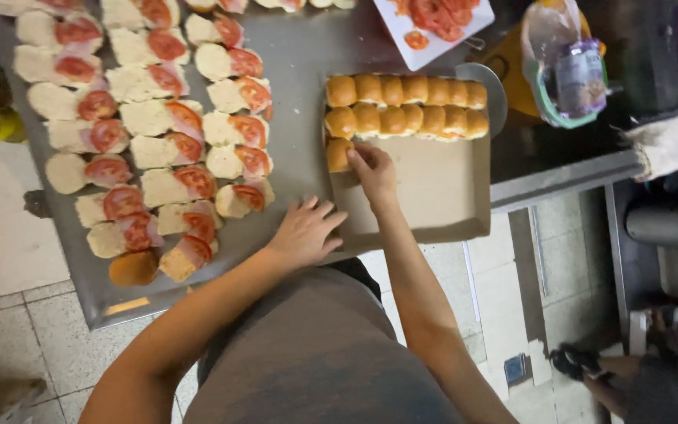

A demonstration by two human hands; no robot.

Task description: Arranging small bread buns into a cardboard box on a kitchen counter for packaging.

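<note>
Grey shirt nearest the lens, both bare forearms reaching up from it. Left hand flat, fingers spread wide, palm down on the metal surface, just beside the near left corner of the cardboard tray; holding nothing. Right hand inside the tray, fingers narrowed and pinched onto a single bun at the tray's left edge, third row down. Two full rows of golden buns above it, packed side to side against the tray's far wall; rest of the tray floor bare brown card. Round metal plate peeking out from under the tray's far right corner.

Left of the hands, many split rolls laid open in rows across the surface, each with a tomato slice on pale filling. One closed brown bun at the near end of those rows. White plate of tomato slices at the far edge. Clear plastic jug to the right, beyond the tray. Folded cloth on the surface's right rim. Tiled floor below. Another person's hand low at right, well apart.
</note>
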